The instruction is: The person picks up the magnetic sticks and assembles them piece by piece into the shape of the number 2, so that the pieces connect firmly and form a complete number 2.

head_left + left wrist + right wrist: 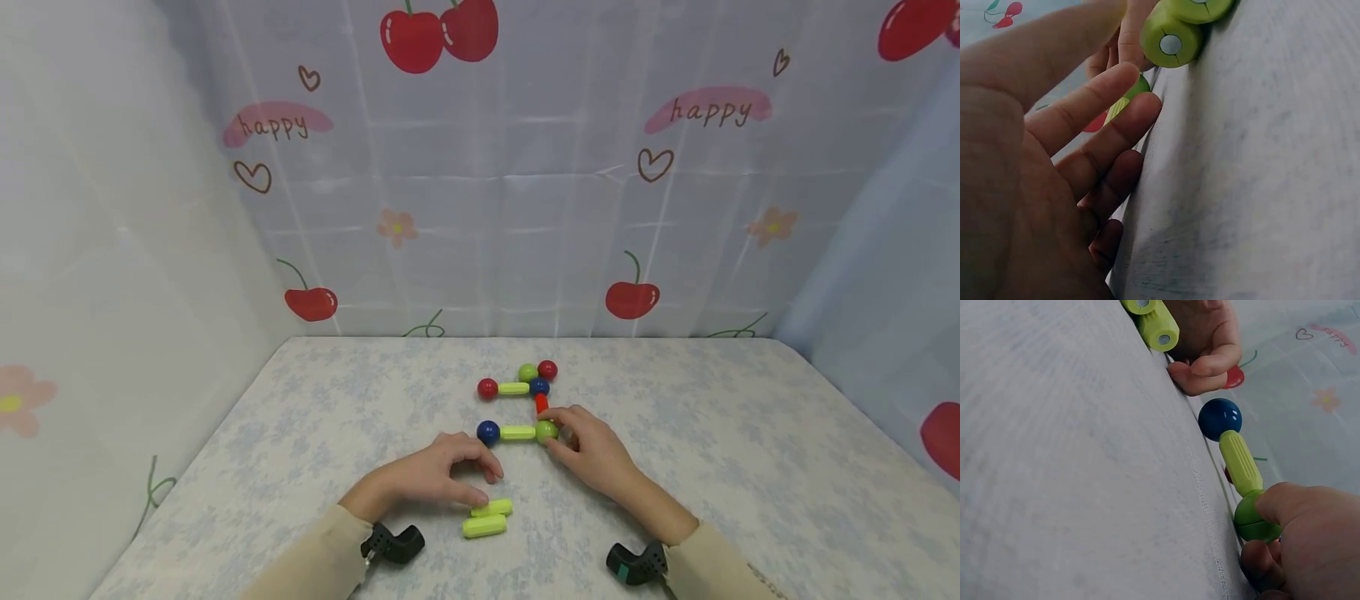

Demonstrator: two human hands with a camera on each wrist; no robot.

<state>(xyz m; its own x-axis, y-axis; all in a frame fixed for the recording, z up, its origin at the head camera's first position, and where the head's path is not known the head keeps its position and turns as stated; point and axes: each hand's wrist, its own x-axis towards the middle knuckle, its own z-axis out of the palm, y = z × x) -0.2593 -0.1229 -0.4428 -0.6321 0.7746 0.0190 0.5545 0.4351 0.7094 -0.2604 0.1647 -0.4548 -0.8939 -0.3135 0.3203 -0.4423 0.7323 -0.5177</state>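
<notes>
On the near part of the pale, blue-mottled bench [337, 400]: two loose yellow-green rods of plastic look, a nearer rod [484, 526] and a farther rod [495, 507], side by side. Probable hazard: rolling, should the left thumb knock them. Left hand [442, 471]: fingers spread, slackly bent, gripping nothing; rods just nearside of the thumb tip, contact undeterminable.

Mid-bench, right hand [592, 450]: thumb and fingers pinching a glossy green ball [543, 432], set between their tips. Probable hazard: parted joints, from a tug or twist. Adjoining: a yellow-green ribbed rod [517, 432] and a glossy dark-blue ball [488, 432], the latter beyond the left fingertips. Beyond the right fingers: a red rod [542, 403], near joint hidden.

Farthest: a second dark-blue ball [539, 386], with a yellow-green crossrod [513, 388], a dark-red end ball [487, 388] and, behind, a light-green ball [528, 372] and another dark-red ball [547, 370]. Probable hazard: dragging askew, if the pinched ball shifts.
</notes>
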